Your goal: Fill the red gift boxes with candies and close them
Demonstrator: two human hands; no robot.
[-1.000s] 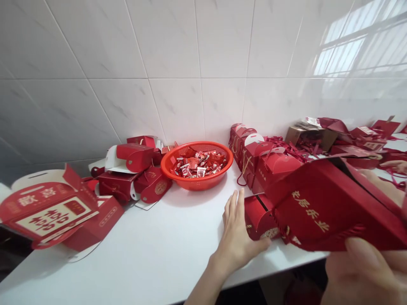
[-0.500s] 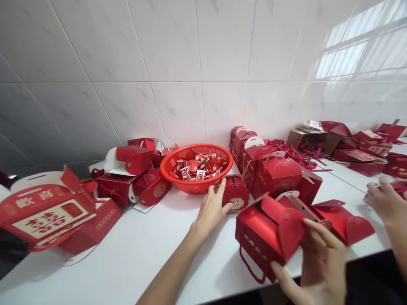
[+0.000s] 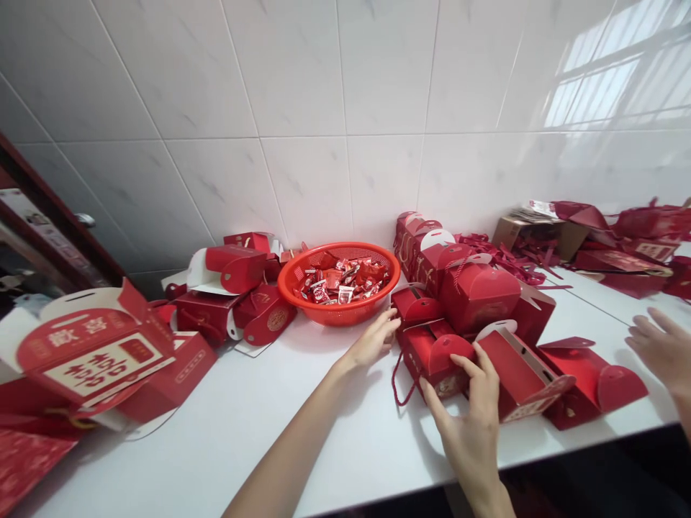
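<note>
My right hand [image 3: 469, 410] grips a red box [image 3: 432, 354] with a dark red cord handle by its near end, thumb on one side and fingers on the other. The box rests on the white table. Just behind it, my left hand [image 3: 376, 337] has its fingertips against the left side of another red box [image 3: 417, 306]; whether they grip it is not clear. Beyond my left hand stands an orange-red plastic basket [image 3: 342, 314] filled with wrapped sweets [image 3: 345, 279]. An open-ended red box [image 3: 521, 370] lies right of my right hand.
More red boxes [image 3: 480, 291] stand in a row toward the tiled wall. Others are piled at left [image 3: 202, 316], with a large patterned box [image 3: 102, 352] nearer. Dark red ribbons [image 3: 526, 262] lie behind. Another person's hand [image 3: 661, 352] is at the far right.
The box in my right hand has moved left, away from the table edge, and down beside the others. My left hand has shifted slightly right. The other person's hand has opened, holding nothing.
</note>
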